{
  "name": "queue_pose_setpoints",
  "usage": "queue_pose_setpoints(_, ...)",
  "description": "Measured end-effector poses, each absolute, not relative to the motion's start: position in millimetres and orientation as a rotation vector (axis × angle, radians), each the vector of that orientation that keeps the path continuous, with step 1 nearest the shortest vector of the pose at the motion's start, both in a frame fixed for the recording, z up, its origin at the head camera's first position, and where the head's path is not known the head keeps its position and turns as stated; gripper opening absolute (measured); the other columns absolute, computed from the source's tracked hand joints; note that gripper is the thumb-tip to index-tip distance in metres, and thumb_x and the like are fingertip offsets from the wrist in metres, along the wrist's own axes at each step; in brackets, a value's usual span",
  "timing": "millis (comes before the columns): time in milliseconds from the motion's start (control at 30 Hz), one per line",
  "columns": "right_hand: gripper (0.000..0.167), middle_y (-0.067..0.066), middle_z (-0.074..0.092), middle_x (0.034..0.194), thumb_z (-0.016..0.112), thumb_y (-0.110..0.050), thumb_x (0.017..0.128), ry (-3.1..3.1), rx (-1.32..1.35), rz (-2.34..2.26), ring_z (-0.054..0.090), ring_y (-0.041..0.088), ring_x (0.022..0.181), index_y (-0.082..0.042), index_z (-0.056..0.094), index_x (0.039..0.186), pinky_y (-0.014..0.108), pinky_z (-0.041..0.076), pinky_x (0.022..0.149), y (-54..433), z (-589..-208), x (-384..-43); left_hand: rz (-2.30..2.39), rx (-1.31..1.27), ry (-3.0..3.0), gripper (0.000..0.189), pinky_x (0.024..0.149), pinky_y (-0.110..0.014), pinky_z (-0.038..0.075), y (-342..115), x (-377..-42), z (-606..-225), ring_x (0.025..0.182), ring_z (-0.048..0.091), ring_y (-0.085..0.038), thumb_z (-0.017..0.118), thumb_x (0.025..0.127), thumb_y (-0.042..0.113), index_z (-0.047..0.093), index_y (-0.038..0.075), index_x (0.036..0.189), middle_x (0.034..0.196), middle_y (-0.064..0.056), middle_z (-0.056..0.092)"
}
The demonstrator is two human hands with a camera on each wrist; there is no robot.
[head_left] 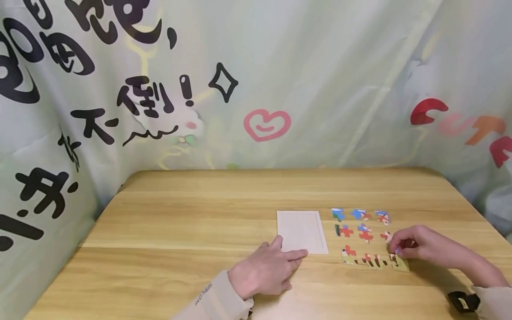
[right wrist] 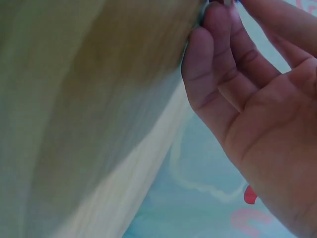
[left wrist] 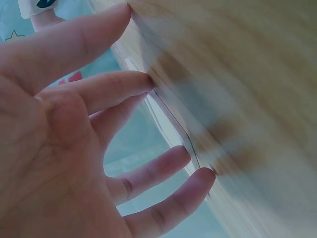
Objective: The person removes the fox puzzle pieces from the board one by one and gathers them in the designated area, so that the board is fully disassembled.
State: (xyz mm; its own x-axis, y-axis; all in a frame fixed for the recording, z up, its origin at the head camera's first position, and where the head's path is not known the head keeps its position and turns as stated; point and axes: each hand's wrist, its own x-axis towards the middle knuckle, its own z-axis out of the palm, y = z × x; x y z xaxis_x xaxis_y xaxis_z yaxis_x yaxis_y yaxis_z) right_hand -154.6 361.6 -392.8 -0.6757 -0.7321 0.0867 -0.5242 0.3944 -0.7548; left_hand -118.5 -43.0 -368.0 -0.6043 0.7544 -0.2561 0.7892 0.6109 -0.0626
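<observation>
A white square puzzle tray with a thin inner border lies flat on the wooden table. My left hand rests at its near edge, fingers spread and touching the tray and the table. To the tray's right lie colourful jigsaw pieces in rows, printed in blue, red and striped yellow. Over the right end of these rows, my right hand pinches a small puzzle piece between thumb and fingertips. Most of that piece is hidden by the fingers, and only a sliver shows in the right wrist view.
The wooden table stretches widely to the left and behind the tray. A printed curtain with dark characters and a pink heart hangs along the table's far side and sides. A black object sits at the right sleeve.
</observation>
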Motion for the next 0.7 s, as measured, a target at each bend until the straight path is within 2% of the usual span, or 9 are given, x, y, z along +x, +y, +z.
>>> queue_pose_setpoints(133, 0.031, -0.005, 0.065, 0.082, 0.063, 0.024, 0.082, 2.442, -1.093, -1.113, 0.054, 0.0, 0.073, -0.003, 0.069, 0.096, 0.025, 0.043, 0.053, 361.3, -390.7, -155.4, -0.234, 1.265, 2.628, 0.062, 0.092, -0.04, 0.051, -42.9, -118.4, -369.8, 0.102, 0.04, -0.016, 0.071, 0.094, 0.042, 0.051, 0.027, 0.15, 0.16, 0.025, 0.027)
queue_pose_setpoints(300, 0.025, -0.011, 0.068, 0.087, 0.065, 0.019, 0.085, 2.58, -1.047, -1.05, 0.057, 0.0, 0.073, -0.002, 0.069, 0.097, 0.024, 0.047, 0.054, 362.3, -380.2, -159.7, -0.24, 1.26, 2.631, 0.063, 0.093, -0.041, 0.051, -40.8, -120.1, -371.7, 0.11, 0.042, -0.019, 0.07, 0.094, 0.043, 0.049, 0.027, 0.152, 0.161, 0.024, 0.026)
queue_pose_setpoints(433, 0.02, -0.013, 0.066, 0.085, 0.067, 0.014, 0.087, 2.754, -1.007, -0.985, 0.057, 0.0, 0.074, -0.003, 0.069, 0.096, 0.024, 0.046, 0.054, 359.1, -373.5, -162.9, -0.261, 1.252, 2.634, 0.063, 0.094, -0.041, 0.051, -40.7, -122.4, -370.5, 0.11, 0.042, -0.019, 0.07, 0.094, 0.044, 0.05, 0.028, 0.151, 0.161, 0.025, 0.025)
queue_pose_setpoints(567, 0.013, -0.014, 0.063, 0.085, 0.07, 0.008, 0.088, 2.943, -0.889, -0.905, 0.055, -0.001, 0.076, -0.003, 0.07, 0.096, 0.024, 0.048, 0.057, 357.1, -369.1, -163.6, -0.264, 1.31, 2.634, 0.061, 0.087, -0.033, 0.052, -42.8, -124.5, -366.1, 0.106, 0.048, -0.019, 0.069, 0.095, 0.045, 0.051, 0.027, 0.15, 0.159, 0.021, 0.032)
queue_pose_setpoints(700, 0.008, -0.008, 0.064, 0.09, 0.072, 0.0, 0.091, 3.115, -0.76, -0.811, 0.055, 0.0, 0.08, -0.002, 0.071, 0.099, 0.025, 0.05, 0.061, 357.5, -367.1, -164.0, -0.134, 1.405, 2.634, 0.053, 0.095, -0.034, 0.05, -49.0, -127.7, -358.2, 0.118, 0.056, -0.021, 0.067, 0.098, 0.039, 0.055, 0.027, 0.148, 0.156, 0.014, 0.041)
